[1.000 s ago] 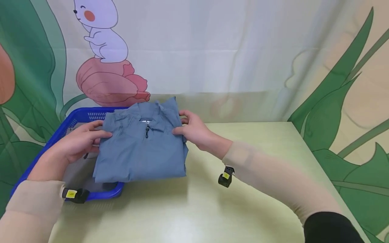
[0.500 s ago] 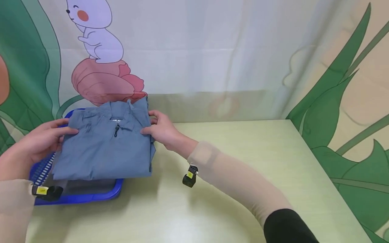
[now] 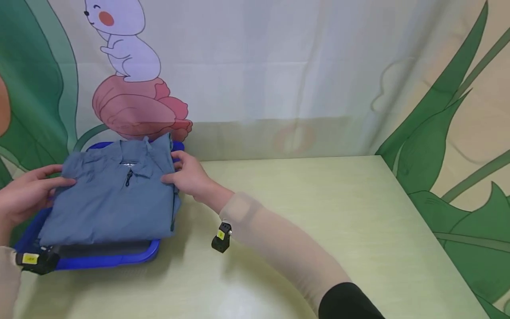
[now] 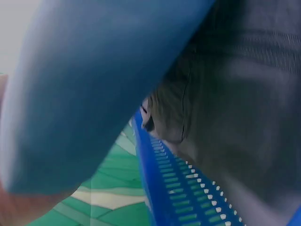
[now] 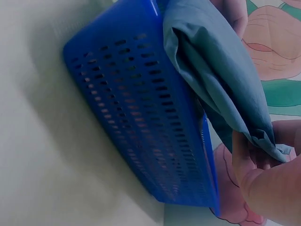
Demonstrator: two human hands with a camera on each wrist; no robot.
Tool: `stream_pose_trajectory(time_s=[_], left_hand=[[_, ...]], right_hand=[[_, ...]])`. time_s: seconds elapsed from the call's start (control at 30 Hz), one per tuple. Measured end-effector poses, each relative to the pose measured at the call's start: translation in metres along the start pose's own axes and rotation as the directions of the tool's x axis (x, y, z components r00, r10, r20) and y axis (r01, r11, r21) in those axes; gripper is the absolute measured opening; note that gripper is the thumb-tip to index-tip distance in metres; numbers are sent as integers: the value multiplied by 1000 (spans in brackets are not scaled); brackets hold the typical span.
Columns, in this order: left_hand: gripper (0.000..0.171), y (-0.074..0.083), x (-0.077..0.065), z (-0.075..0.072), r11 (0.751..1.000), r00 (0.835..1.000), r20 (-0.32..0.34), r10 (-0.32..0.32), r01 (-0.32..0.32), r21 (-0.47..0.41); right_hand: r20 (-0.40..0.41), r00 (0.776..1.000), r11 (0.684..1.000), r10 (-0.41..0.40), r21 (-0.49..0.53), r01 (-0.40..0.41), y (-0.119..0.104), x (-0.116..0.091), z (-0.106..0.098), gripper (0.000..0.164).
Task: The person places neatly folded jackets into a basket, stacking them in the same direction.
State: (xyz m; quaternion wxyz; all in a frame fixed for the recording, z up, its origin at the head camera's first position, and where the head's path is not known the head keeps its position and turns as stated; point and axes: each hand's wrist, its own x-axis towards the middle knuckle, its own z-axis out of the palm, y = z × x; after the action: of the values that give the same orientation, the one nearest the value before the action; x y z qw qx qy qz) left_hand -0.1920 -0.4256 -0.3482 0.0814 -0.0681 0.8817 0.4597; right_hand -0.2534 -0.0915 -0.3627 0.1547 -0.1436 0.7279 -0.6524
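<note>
A folded blue-grey jacket (image 3: 115, 199) with a collar and a short black zip pull hangs level over the blue plastic basket (image 3: 107, 261). At its left edge my left hand (image 3: 29, 190) pinches the fabric, thumb on top. My right hand (image 3: 191, 175) grips the opposite edge near the collar, thumb above and fingers beneath. The right wrist view shows the jacket (image 5: 221, 70) just above the rim of the perforated basket (image 5: 136, 99). Inside the basket lies a grey garment (image 4: 225, 122), seen in the left wrist view under the jacket.
The basket stands at the left of a pale table (image 3: 303, 212). A printed curtain (image 3: 259, 66) with a white animal and plants hangs behind the table and along its sides.
Both hands have carried the jacket leftward, from partly beside the basket to over it, and lately a little lower. The view has shifted slightly.
</note>
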Motion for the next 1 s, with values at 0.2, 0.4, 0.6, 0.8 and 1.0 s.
stream_pose_trajectory(time_s=[0.2,0.4,0.6,0.8,1.0], left_hand=[[70,-14,7,-9,989,993,-111,39,-22,144],[73,-23,3,0,953,990,-128,54,-13,302],[79,-14,-3,3,938,992,-123,8,36,346],[73,11,-12,11,845,990,-133,54,25,533],[98,24,-10,21,754,997,1,76,-59,654]], right_hand=[[62,998,998,21,64,-25,9,5,11,65],[175,983,997,52,54,-62,26,10,9,70],[146,988,950,-56,-295,98,27,5,8,79],[107,974,721,-199,-658,220,21,-7,10,91],[295,944,339,-145,-882,328,13,-21,21,113]])
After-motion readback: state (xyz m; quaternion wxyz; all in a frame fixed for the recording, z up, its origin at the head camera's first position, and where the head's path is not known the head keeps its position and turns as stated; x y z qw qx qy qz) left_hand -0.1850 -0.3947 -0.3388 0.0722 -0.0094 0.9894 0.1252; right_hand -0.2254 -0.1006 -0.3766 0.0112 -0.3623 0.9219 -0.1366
